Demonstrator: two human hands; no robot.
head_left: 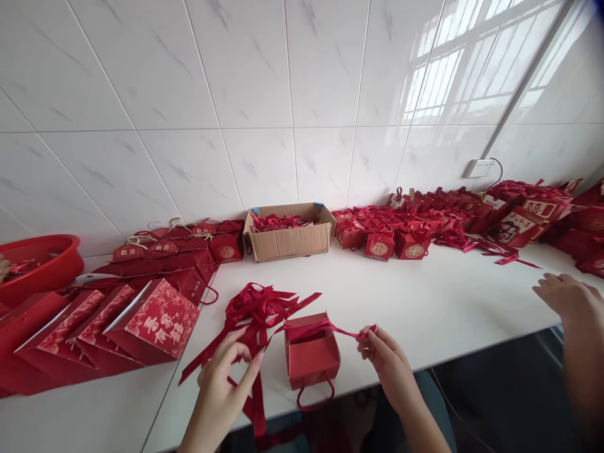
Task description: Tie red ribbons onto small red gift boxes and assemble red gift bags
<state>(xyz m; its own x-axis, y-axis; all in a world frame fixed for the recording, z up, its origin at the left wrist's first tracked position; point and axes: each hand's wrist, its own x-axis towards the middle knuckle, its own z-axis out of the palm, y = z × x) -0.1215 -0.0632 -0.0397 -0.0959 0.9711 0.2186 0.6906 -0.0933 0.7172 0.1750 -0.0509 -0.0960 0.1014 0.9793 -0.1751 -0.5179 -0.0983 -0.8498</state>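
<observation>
A small red gift box (312, 355) stands near the table's front edge, with a cord handle (317, 402) hanging over that edge. Across its top runs a red ribbon (325, 325). My right hand (389, 365) pinches one end of this ribbon between thumb and fingertips, to the right of the box. On the box's left, my left hand (226, 377) has thumb and index finger bent toward each other at the ribbon's other side. Just behind and under my left hand lies a tangled pile of loose red ribbons (257, 305), some trailing over the table edge.
Red gift bags (160, 321) and a red basin (42, 264) stand at left. Against the tiled wall sit a cardboard carton (290, 245) of red pieces and rows of ribboned boxes (377, 244). Another person's hand (570, 299) is over the table at right.
</observation>
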